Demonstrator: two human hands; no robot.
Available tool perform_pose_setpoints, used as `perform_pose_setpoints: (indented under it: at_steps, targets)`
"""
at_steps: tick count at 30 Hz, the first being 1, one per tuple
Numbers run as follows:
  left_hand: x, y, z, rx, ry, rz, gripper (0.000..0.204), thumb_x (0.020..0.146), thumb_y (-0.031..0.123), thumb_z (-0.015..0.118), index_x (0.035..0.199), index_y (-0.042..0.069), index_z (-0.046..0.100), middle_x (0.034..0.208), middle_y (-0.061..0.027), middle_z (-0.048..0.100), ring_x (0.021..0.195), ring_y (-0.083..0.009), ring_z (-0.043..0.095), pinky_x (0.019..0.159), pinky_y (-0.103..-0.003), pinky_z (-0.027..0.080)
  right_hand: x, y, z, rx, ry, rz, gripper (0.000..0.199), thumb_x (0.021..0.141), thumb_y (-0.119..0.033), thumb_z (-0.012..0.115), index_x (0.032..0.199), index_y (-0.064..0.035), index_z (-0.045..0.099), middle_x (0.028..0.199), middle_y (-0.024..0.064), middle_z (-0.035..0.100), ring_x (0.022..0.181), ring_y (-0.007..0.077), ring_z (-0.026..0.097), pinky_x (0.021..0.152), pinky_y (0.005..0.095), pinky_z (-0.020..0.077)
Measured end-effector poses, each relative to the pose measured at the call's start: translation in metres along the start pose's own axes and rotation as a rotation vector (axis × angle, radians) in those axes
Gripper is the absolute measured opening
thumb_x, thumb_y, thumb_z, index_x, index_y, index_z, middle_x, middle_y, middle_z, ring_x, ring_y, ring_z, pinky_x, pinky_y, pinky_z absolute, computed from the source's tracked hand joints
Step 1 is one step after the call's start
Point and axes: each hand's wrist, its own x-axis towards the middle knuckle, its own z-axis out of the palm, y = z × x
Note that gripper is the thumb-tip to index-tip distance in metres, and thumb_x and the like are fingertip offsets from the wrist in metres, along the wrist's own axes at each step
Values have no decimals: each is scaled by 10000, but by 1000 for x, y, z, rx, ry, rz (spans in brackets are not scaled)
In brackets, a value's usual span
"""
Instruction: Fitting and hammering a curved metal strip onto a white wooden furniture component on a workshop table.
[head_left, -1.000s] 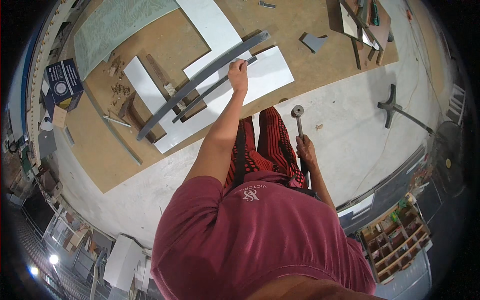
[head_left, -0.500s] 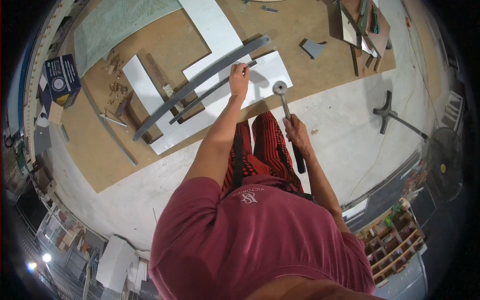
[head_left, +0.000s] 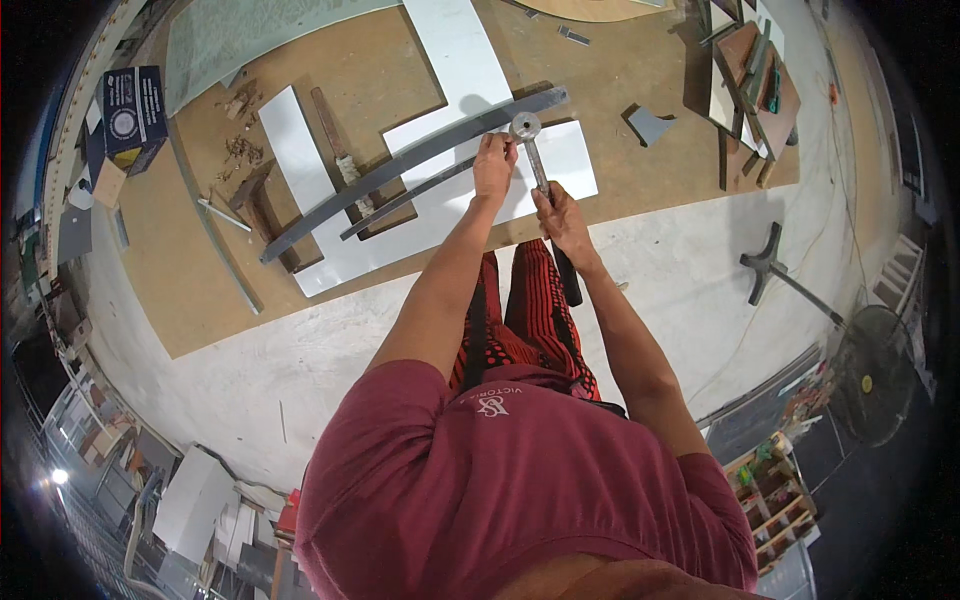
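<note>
My left hand (head_left: 493, 170) is pinched closed over the right part of a thin dark strip (head_left: 415, 190). Whatever sits between its fingertips is too small to make out. A hammer (head_left: 536, 165) with a round metal head and dark grip is in my right hand (head_left: 566, 226), wrapped round the handle. Its head hovers just right of my left fingertips, overlapping a wider curved grey strip (head_left: 410, 158) in view; contact cannot be told. Both strips lie across white panels (head_left: 556, 170) on a brown work board (head_left: 225, 300).
A second hammer (head_left: 335, 140) with a wooden handle lies beyond the strips. At left are a white pen-like stick (head_left: 224, 214), a long curved strip (head_left: 205, 215) and a dark blue box (head_left: 134, 110). Scrap boards (head_left: 745, 80) pile up at right, near a standing fan (head_left: 868, 375).
The hammer has swung up and left, its head now beside my left fingertips. My left hand stays pinched at the thin strip, while the whole view has shifted slightly.
</note>
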Motion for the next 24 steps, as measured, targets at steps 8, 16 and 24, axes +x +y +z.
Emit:
perform_pose_setpoints:
  at_steps: [8, 16, 24]
  targets:
    - [1, -5, -1, 79, -7, -20, 94, 773, 94, 612, 828, 42, 556, 839, -133, 550, 764, -347, 569, 654, -423, 482, 17, 14, -5, -95, -22, 6, 286, 908, -297, 528, 828, -32, 455, 562, 41, 443, 474, 105, 417, 437, 282, 364]
    - [2, -2, -1, 123, 41, 41, 78, 764, 76, 601, 801, 22, 559, 841, -132, 556, 740, -338, 575, 642, -411, 479, 16, 25, -11, -106, -71, -129, 282, 919, -313, 512, 810, -64, 436, 578, -23, 390, 448, 55, 379, 396, 235, 357]
    - [0, -10, 0, 106, -27, 8, 101, 753, 65, 602, 838, 23, 569, 839, -129, 553, 762, -335, 575, 646, -412, 476, 8, 13, -7, -305, -23, -7, 254, 905, -245, 505, 921, 8, 492, 710, 226, 535, 665, 386, 530, 607, 426, 412]
